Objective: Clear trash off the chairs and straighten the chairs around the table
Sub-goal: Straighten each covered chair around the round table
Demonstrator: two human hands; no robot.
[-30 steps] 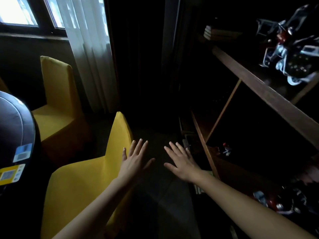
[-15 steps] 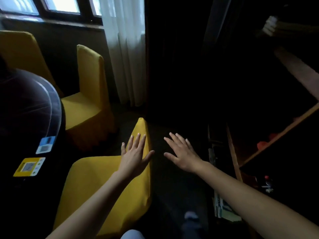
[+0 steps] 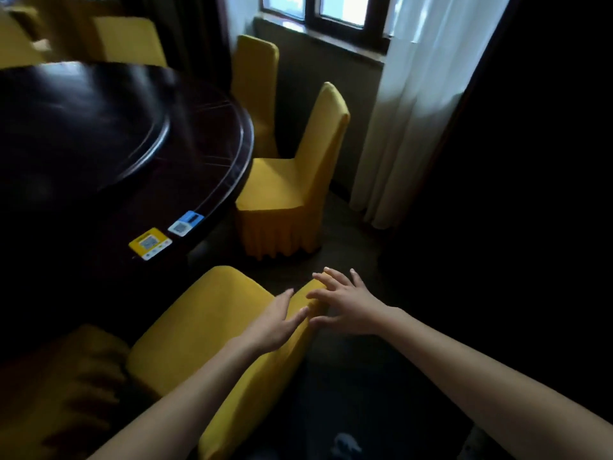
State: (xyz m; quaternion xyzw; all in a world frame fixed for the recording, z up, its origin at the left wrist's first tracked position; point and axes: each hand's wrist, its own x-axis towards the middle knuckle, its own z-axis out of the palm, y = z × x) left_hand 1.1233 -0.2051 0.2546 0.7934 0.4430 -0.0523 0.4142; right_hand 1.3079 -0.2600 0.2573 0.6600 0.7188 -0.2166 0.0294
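The backrest top of the nearest yellow-covered chair [image 3: 212, 330] is met by the left hand [image 3: 275, 323], fingers together, and the right hand [image 3: 348, 305], fingers spread. Straightening appears underway; a firm grasp is needed next. The round table [image 3: 212, 180] lies just beyond.

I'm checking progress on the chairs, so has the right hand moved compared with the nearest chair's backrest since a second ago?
Yes. The right hand has closed in leftward onto the top of the nearest chair's backrest, beside the left hand; earlier it hovered off to the right.
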